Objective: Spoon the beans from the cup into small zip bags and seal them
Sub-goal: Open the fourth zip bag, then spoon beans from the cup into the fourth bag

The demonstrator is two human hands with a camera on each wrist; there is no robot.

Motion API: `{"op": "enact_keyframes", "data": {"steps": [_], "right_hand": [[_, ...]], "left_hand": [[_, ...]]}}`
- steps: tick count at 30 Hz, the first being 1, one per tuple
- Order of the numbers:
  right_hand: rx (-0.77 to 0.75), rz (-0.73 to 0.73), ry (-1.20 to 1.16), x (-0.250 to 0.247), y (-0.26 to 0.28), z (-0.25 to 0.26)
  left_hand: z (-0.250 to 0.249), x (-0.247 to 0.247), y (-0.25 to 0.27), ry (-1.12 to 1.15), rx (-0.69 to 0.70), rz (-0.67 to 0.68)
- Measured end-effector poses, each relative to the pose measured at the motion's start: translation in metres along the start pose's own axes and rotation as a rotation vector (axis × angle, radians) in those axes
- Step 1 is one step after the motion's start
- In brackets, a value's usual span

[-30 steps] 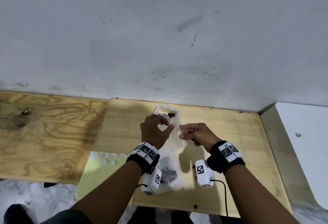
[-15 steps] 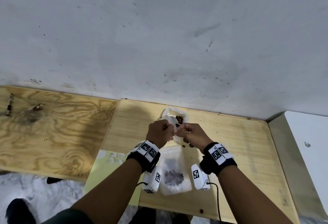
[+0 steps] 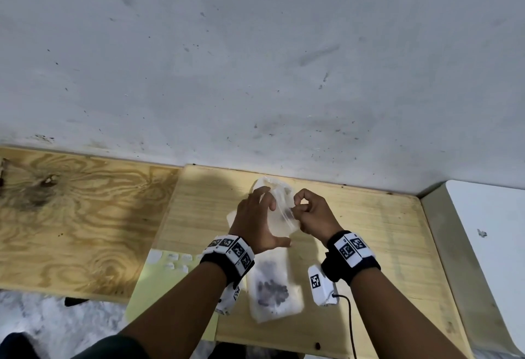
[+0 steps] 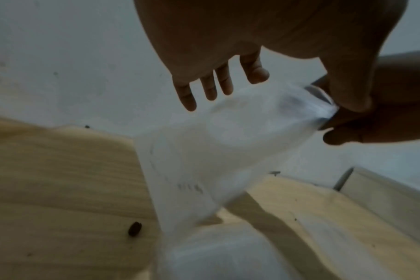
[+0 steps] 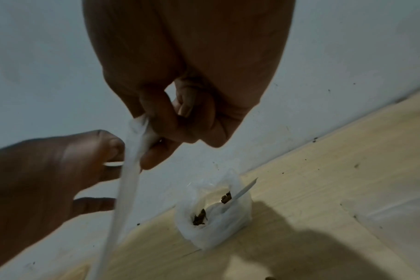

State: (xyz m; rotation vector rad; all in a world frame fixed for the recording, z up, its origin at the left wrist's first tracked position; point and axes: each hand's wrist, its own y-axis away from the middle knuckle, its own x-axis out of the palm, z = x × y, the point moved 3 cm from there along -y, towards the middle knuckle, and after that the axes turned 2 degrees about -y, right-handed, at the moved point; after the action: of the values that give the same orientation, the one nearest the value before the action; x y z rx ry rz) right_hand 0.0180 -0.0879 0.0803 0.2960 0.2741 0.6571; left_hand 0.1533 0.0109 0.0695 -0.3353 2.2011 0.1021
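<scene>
Left hand (image 3: 257,220) fingers spread, thumb pressed against clear zip bag (image 3: 279,216) held up over the bench (image 3: 369,230) near its back edge. Right hand (image 3: 314,215) pinches the bag's top edge between thumb and forefinger, other fingers curled. Bag contents blurred, hard to tell. Behind it, cup (image 5: 213,214) with a few beans (image 5: 199,217) and a spoon handle (image 5: 244,190) sticking out, mostly hidden in head view. Filled bag (image 3: 272,287) lies flat near front edge between wrists.
</scene>
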Motion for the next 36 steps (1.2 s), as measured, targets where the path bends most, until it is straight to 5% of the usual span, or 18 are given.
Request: {"op": "enact_keyframes", "data": {"steps": [8, 12, 18, 23, 25, 30, 36], "right_hand": [[-0.192, 0.003, 0.375, -0.005, -0.008, -0.003], [-0.149, 0.035, 0.49, -0.003, -0.013, -0.013], [-0.02, 0.044, 0.301, -0.007, -0.019, -0.031], [0.049, -0.274, 0.328, -0.024, -0.03, -0.05], [0.148, -0.288, 0.413, -0.029, -0.035, -0.056], [0.371, -0.13, 0.568, -0.025, -0.054, -0.067], [0.354, -0.127, 0.55, -0.017, -0.072, -0.065]], "left_hand": [[0.001, 0.003, -0.001, -0.043, 0.055, 0.005], [0.004, 0.005, -0.002, -0.006, 0.038, 0.039], [0.032, 0.011, 0.003, 0.255, -0.282, 0.083], [0.061, 0.017, -0.004, 0.467, -0.619, 0.122], [0.068, 0.018, -0.01, 0.574, -0.701, 0.09], [0.076, 0.024, -0.032, 0.667, -0.777, 0.091], [0.072, 0.025, -0.053, 0.679, -0.81, 0.21]]}}
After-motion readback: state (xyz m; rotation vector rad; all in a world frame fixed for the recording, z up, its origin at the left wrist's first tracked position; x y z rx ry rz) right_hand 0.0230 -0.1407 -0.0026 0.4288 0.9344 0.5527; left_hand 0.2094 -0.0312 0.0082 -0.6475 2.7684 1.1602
